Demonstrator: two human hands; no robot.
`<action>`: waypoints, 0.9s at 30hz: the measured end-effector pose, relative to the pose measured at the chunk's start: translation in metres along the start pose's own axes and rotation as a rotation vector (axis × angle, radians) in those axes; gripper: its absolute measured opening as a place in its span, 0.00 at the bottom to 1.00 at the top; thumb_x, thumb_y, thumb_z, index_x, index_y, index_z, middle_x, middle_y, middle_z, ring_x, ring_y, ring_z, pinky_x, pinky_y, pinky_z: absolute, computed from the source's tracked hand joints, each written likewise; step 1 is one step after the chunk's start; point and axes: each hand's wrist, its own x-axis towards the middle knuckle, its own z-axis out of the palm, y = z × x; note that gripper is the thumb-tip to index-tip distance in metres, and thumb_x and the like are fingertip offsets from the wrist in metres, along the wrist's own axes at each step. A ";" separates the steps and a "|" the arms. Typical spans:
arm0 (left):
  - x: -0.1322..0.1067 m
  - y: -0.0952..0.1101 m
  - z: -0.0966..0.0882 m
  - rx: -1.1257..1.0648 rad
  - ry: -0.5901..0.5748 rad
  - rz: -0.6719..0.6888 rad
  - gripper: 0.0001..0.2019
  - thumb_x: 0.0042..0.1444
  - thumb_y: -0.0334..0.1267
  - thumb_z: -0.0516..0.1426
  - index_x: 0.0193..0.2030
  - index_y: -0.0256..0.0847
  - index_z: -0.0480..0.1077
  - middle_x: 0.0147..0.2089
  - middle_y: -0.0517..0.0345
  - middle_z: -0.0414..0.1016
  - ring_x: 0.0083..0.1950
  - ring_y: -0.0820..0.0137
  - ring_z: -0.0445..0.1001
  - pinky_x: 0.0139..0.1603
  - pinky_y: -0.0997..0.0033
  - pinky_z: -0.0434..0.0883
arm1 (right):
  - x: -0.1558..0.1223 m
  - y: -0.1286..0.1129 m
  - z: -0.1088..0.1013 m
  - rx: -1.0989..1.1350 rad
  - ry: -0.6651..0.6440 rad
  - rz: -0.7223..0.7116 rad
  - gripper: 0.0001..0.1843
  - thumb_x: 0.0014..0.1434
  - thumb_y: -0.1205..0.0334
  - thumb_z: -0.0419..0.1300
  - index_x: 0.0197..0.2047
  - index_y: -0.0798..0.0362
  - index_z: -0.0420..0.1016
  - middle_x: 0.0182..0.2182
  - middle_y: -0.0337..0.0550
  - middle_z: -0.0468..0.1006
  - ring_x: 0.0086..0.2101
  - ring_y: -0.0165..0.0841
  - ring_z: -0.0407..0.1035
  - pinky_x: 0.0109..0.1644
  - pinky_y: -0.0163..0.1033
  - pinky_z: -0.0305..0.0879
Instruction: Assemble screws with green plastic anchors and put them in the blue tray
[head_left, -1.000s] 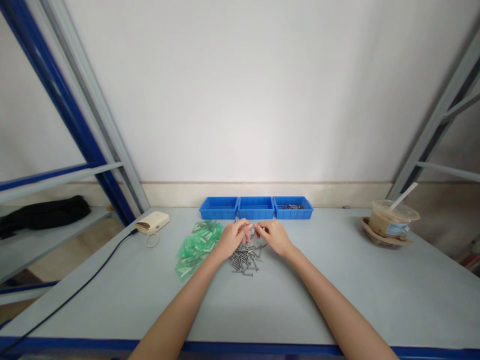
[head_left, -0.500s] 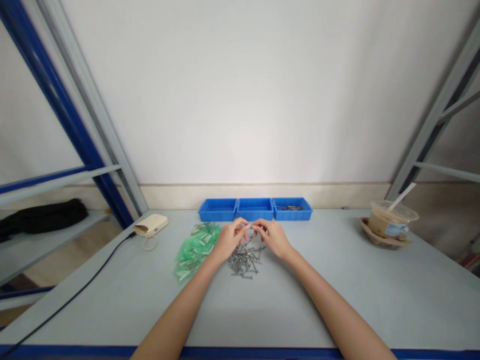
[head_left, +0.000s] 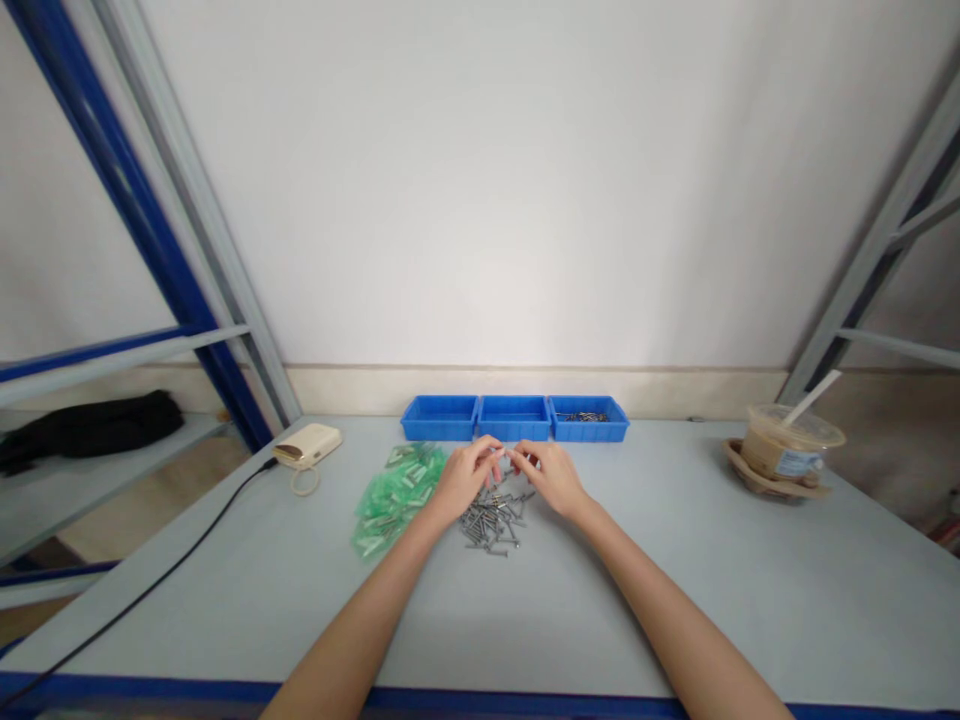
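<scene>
Over a loose pile of grey metal screws (head_left: 491, 520), my left hand (head_left: 469, 475) and my right hand (head_left: 547, 472) meet fingertip to fingertip. The fingers of both hands are closed in a pinch. A tiny pale bit shows between them, too small to name. Left of my left hand lies a heap of green see-through plastic (head_left: 397, 495) with pale pieces in it, partly covered by my forearm. Just beyond my hands stand a left blue bin (head_left: 440, 430), a middle blue bin (head_left: 514, 430) and a right blue bin (head_left: 590, 430); small metal pieces lie in the right one.
On the left, a cream-coloured device (head_left: 309, 442) with a loop strap is joined to a black cable (head_left: 169, 565). A plastic cup (head_left: 787, 445) with a white straw sits in a cardboard holder on the right. A black cloth (head_left: 97, 430) lies on the left shelf.
The whole view has shifted slightly to the right. My hands stay together over the screws, with only a small shift of the fingers.
</scene>
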 end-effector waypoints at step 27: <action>-0.004 0.000 0.003 0.199 0.083 0.092 0.17 0.59 0.44 0.46 0.28 0.39 0.69 0.21 0.63 0.67 0.24 0.75 0.64 0.29 0.77 0.61 | 0.000 0.005 0.000 0.130 0.009 -0.002 0.13 0.60 0.54 0.50 0.39 0.50 0.71 0.24 0.35 0.76 0.20 0.26 0.65 0.29 0.30 0.56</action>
